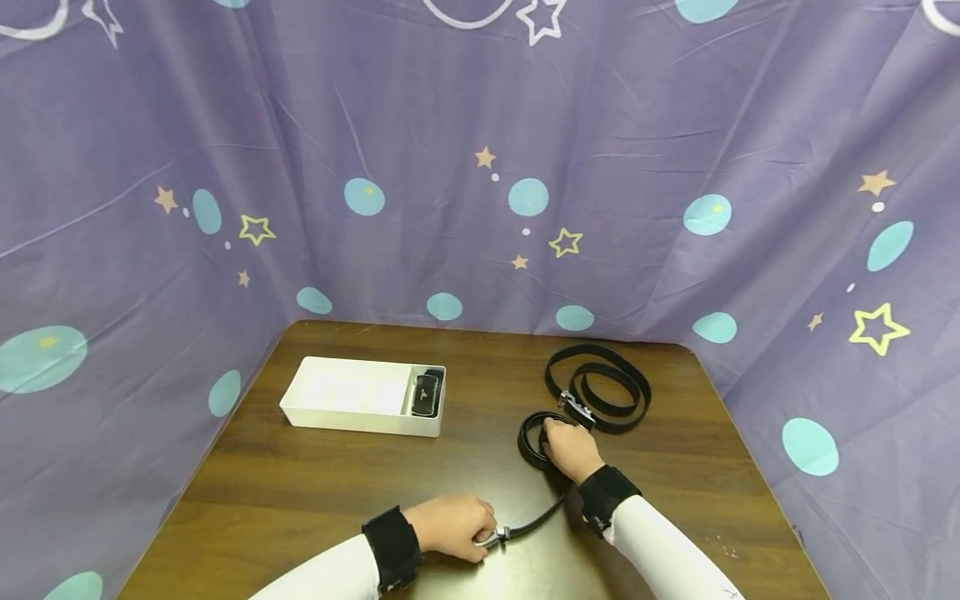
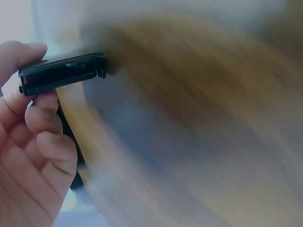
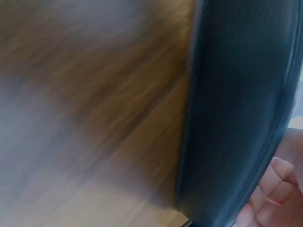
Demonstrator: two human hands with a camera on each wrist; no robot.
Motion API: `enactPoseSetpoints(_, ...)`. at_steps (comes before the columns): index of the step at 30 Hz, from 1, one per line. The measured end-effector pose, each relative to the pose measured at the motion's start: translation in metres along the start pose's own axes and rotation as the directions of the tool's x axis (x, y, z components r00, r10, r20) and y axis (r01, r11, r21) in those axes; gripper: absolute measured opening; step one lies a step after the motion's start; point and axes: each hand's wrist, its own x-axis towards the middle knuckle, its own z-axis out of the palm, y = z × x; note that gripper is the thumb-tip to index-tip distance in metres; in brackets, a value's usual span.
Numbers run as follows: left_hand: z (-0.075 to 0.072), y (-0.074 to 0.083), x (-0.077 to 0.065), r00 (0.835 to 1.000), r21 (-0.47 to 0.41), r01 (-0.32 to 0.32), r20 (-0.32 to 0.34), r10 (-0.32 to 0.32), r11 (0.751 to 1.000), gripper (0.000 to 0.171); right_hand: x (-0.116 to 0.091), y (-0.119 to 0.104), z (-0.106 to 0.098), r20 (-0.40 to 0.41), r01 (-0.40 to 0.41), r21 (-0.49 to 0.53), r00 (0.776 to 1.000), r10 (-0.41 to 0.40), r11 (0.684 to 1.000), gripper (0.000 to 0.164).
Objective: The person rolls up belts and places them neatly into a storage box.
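Near the table's front edge my left hand [image 1: 450, 527] pinches the metal buckle [image 1: 491, 537] of a black belt. Seen from the left wrist, thumb and fingers hold the dark frame-shaped buckle [image 2: 64, 73] from both sides. The belt's strap [image 1: 536, 523] runs from there to the right, and its other part forms a loose coil [image 1: 529, 450]. My right hand [image 1: 573, 450] grips that coil; in the right wrist view the strap [image 3: 236, 113] hides part of the curled fingers [image 3: 274, 182]. Behind the right hand lies a second black belt [image 1: 645, 392], loosely coiled, its silver buckle [image 1: 576, 408] close to the hand.
A white divided box [image 1: 360, 422] stands at the back left. In its narrow right compartment sits a rolled black belt with a dark buckle [image 1: 426, 395]. The brown wooden table [image 1: 315, 475] is bordered by purple patterned curtain [image 1: 450, 117] at the back and sides.
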Motion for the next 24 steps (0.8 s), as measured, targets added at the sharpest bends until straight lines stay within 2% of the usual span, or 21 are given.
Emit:
enactPoseSetpoints(3, -0.006, -0.016, -0.012, 0.996, -0.035, 0.083, 0.02, -0.083, 0.996, 0.032, -0.009, 0.003, -0.005, 0.006, 0.023, 0.031, 1.0, -0.023, 0.999, 0.029)
enactPoseSetpoints(6, -0.013, -0.034, -0.021, 0.982, -0.03, 0.187, 0.02, -0.186, 0.982, 0.03, -0.018, 0.0, -0.011, 0.006, 0.073, 0.063, 0.997, -0.073, 0.995, 0.03)
enactPoseSetpoints(9, -0.019, -0.053, -0.029, 0.964, -0.007, 0.267, -0.003, -0.267, 0.964, 0.029, -0.027, -0.007, -0.016, 0.03, 0.131, 0.081, 0.991, -0.134, 0.988, 0.029)
enactPoseSetpoints(12, -0.023, -0.071, -0.034, 0.947, 0.028, 0.317, -0.061, -0.315, 0.948, 0.027, -0.035, -0.015, -0.02, 0.073, 0.206, 0.096, 0.974, -0.213, 0.974, 0.026)
enactPoseSetpoints(15, -0.024, -0.085, -0.033, 0.934, 0.075, 0.349, -0.115, -0.339, 0.934, 0.025, -0.041, -0.025, -0.023, 0.11, 0.3, 0.124, 0.943, -0.313, 0.946, 0.025)
enactPoseSetpoints(18, -0.027, -0.091, -0.025, 0.927, 0.117, 0.362, -0.154, -0.343, 0.925, 0.02, -0.044, -0.037, -0.027, 0.124, 0.4, 0.159, 0.899, -0.42, 0.903, 0.025)
enactPoseSetpoints(24, -0.027, -0.084, 0.003, 0.928, 0.186, 0.347, -0.214, -0.307, 0.919, 0.018, -0.044, -0.061, -0.032, 0.135, 0.54, 0.196, 0.812, -0.568, 0.819, 0.024)
